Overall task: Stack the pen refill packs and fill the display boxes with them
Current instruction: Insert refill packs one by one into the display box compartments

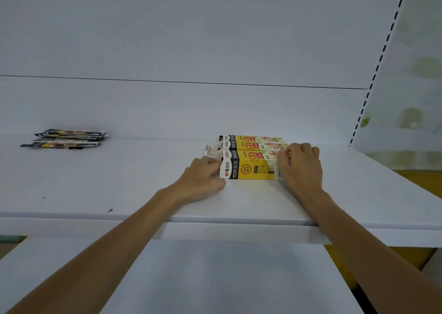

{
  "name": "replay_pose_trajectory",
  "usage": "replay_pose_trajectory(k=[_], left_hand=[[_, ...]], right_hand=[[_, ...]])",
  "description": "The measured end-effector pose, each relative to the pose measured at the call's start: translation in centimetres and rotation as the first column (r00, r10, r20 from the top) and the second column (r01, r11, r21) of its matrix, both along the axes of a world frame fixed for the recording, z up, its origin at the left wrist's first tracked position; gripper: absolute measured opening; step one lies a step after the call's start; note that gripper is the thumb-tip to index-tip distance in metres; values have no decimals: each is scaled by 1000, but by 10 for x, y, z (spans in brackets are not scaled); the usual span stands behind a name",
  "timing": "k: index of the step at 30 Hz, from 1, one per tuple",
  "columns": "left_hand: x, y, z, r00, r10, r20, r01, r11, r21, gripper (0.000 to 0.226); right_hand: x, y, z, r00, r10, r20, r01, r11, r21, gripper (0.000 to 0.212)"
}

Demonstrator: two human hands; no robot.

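Centrally, yellow-and-black display boxes abreast, nearest one's ends in grasp of left hand and right hand.

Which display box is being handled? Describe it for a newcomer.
On the white shelf, right of centre, yellow display boxes lie side by side. It is the front box, nearest the edge, between the left hand and right hand; only it shows a 360° mark.

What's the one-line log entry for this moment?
left hand: grips front box left end | right hand: grips its right end | back boxes: just behind | packs: piled far left on shelf
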State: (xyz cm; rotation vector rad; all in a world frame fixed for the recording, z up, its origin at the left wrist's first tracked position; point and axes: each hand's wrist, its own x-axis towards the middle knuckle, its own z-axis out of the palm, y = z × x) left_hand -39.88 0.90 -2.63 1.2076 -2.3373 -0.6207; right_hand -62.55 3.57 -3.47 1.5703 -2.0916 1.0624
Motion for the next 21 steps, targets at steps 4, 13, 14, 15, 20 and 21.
replay_pose_trajectory(k=[4,13,14,15,20,21], left_hand=[[4,-3,-4,969,116,-216,-135,988,-78,62],[75,-6,1,968,245,-45,-248,924,-292,25],[90,-4,2,961,272,-56,-276,917,-287,24],[105,-2,2,953,297,-63,-302,910,-284,24],[191,0,7,901,421,-102,-432,860,-270,26],[208,-2,9,890,442,-113,-455,848,-272,25]], right_hand=[[4,2,5,999,-32,-40,30,999,-40,27],[71,-12,47,973,206,-103,-211,977,-44,36],[89,-18,52,962,248,-112,-254,966,-43,38],[109,-23,55,948,296,-119,-302,952,-39,39],[217,-48,57,846,511,-152,-522,852,-48,42],[237,-52,56,826,543,-153,-555,831,-44,43]])
